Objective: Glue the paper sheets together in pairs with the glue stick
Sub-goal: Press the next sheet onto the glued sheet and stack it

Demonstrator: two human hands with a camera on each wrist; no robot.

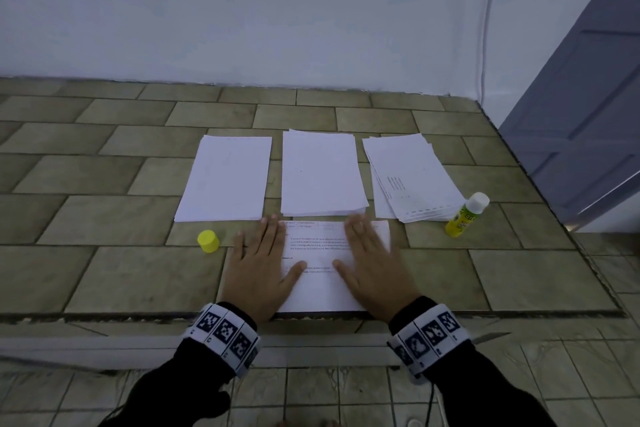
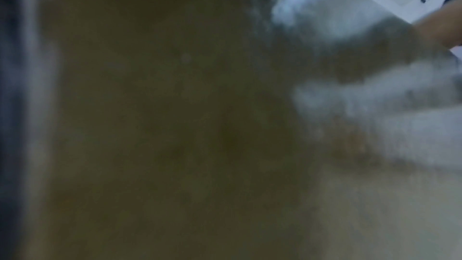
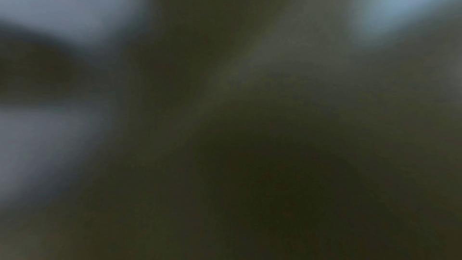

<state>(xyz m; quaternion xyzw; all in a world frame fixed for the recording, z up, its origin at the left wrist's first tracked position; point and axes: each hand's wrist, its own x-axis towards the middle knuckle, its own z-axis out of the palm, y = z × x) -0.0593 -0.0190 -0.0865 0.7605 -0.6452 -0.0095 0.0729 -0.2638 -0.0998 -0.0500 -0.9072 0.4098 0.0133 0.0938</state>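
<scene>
A printed paper sheet lies at the near edge of the tiled ledge. My left hand and right hand both press flat on it with straight fingers, one on each side. Behind it lie three stacks of white sheets: left, middle and a fanned right one. An uncapped yellow glue stick lies right of the fanned stack. Its yellow cap stands left of my left hand. Both wrist views are dark and blurred.
A white wall rises behind the ledge, with a cable hanging down it. A grey door stands at the right. Tiled floor lies below the ledge's front edge.
</scene>
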